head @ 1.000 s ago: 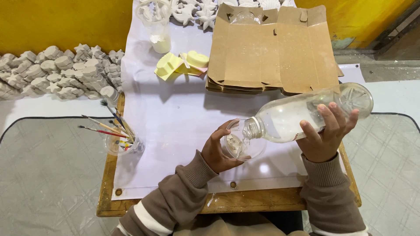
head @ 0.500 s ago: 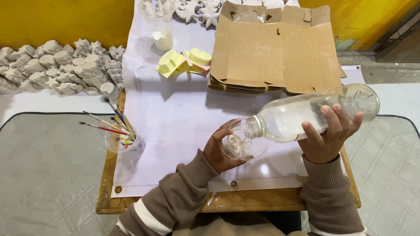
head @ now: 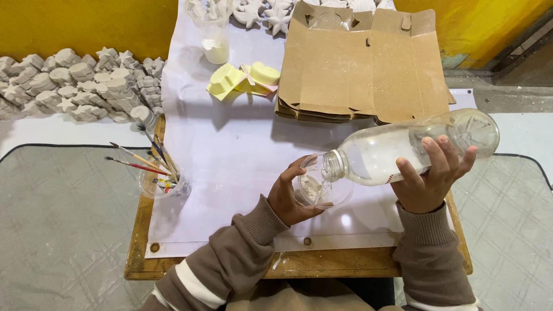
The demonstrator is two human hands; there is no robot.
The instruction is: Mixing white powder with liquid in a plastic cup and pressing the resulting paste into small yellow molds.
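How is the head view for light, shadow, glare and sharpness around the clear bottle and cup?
Head view: even, soft light; the flattened brown cardboard boxes throw a dim shadow onto the white sheet. Small glare spots sit on the tilted clear plastic bottle in the right hand and the clear plastic cup held by the left hand. Focus is sharp, with no motion blur.

Tilted clear bottle [head: 403, 151] over hand-held cup [head: 319, 187]

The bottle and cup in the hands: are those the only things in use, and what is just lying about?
In use:
clear bottle, tilted, in right hand
clear cup, held by left hand

Lying about:
cup of brushes
flat cardboard boxes
yellow moulds
white plaster shapes
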